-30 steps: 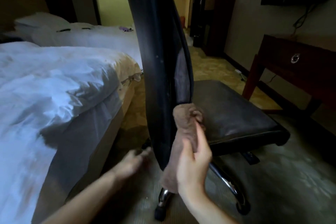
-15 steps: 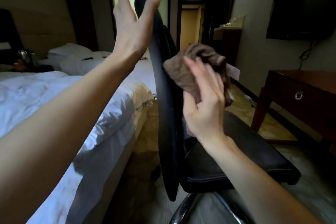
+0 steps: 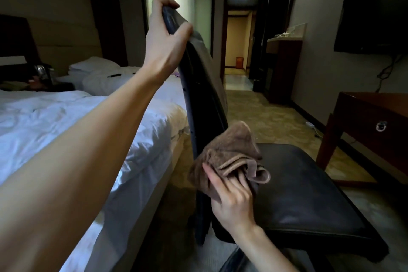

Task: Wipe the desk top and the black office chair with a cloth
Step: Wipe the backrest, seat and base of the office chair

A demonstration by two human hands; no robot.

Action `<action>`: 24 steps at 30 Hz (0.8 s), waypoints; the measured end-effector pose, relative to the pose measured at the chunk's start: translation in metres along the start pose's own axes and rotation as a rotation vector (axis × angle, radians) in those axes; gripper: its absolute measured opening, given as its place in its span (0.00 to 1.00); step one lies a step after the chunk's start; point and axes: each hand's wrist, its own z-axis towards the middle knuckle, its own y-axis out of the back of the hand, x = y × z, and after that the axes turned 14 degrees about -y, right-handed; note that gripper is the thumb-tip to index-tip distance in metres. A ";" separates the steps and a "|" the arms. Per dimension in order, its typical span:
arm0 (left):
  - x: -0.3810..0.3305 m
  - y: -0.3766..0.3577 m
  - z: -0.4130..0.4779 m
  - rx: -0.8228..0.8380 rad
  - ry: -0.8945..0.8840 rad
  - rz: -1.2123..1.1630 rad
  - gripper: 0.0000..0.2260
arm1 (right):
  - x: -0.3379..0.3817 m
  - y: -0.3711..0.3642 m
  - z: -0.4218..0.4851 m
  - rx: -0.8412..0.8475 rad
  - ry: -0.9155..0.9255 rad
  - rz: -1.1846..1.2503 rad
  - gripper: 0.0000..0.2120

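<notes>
Left hand (image 3: 164,35) at upper centre, fingers curled over the top edge of the black office chair (image 3: 309,194) backrest, gripping it. Right hand (image 3: 231,201) lower centre, fingers holding a bunched brown cloth (image 3: 231,152) pressed against the lower backrest, just above the seat. Wooden desk (image 3: 375,115) at right edge, well apart from both hands. White bed (image 3: 66,121) at left.

Left arm stretches diagonally to upper centre, left hand (image 3: 165,35) clamped over the chair back (image 3: 205,95); right hand (image 3: 231,203), lower centre, grips the cloth (image 3: 231,150).
</notes>
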 end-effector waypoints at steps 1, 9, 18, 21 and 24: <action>0.002 0.002 0.001 0.015 0.006 0.002 0.17 | -0.001 -0.002 -0.004 0.021 0.000 -0.027 0.26; 0.003 0.012 0.004 0.110 0.065 -0.002 0.19 | 0.002 0.020 -0.034 0.261 -0.054 -0.093 0.28; -0.015 0.003 -0.009 0.063 -0.090 0.022 0.21 | 0.062 0.099 0.058 -0.349 -0.708 0.669 0.28; -0.027 -0.002 -0.014 0.045 -0.184 0.047 0.22 | 0.081 0.119 0.107 -0.386 -0.505 0.707 0.30; -0.041 -0.008 -0.019 0.051 -0.253 0.047 0.24 | 0.088 0.113 0.132 -0.139 -0.404 0.577 0.33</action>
